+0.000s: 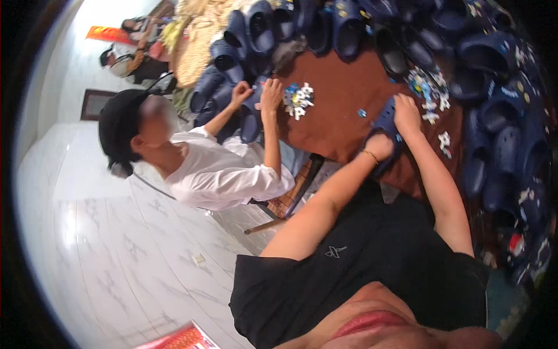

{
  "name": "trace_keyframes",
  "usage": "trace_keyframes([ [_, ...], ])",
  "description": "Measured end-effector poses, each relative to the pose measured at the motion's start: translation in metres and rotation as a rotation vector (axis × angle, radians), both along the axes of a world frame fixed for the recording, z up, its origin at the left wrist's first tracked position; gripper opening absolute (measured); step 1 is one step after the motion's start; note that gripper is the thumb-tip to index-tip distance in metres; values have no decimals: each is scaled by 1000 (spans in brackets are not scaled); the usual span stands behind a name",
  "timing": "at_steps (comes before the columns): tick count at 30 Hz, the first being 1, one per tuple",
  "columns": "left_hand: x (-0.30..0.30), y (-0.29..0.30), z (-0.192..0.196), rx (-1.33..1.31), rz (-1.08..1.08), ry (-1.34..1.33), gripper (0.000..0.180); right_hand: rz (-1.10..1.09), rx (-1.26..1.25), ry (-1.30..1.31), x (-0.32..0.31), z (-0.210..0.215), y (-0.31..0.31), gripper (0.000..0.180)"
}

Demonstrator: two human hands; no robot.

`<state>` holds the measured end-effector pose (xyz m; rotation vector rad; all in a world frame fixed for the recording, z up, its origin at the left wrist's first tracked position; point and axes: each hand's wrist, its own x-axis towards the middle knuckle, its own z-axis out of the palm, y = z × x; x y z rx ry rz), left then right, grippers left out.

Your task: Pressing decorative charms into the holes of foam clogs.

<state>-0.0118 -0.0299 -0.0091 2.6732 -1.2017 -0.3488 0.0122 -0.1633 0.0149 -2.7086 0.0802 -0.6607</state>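
A navy clog (383,123) with holes in its upper lies tilted between my hands at the near edge of the brown cloth. My left hand (380,145), with a bracelet at the wrist, reaches into the clog's foot opening; its fingers are hidden inside. My right hand (407,113) is closed round the toe end, fingers bent over the upper. Something small and light blue shows on the clog near my left hand. Beyond my right hand lies a pile of white and blue shoe charms (429,87). A single small blue charm (362,113) sits on the cloth left of the clog.
Many navy clogs (501,116) ring the brown cloth (343,87) at the back and right, some with charms on them. Another charm pile (299,100) lies at the cloth's left. Beside it, a seated co-worker (232,157) handles a clog. Other people sit farther back.
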Motion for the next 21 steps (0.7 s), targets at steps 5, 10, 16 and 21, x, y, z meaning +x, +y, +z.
trace_keyframes([
  [5, -1, 3, -5, -57, -4, -16, 24, 13, -6, 245, 5, 27, 2, 12],
  [10, 5, 0, 5, 77, -71, 41, 25, 2, 115, 371, 23, 17, -12, 27],
  [16, -4, 2, 12, 25, 4, 75, 25, -35, 108, 425, 17, 22, -6, 27],
  [21, 3, 2, 0, 45, -38, 64, 25, -58, 230, 196, -1, 13, 10, 21],
])
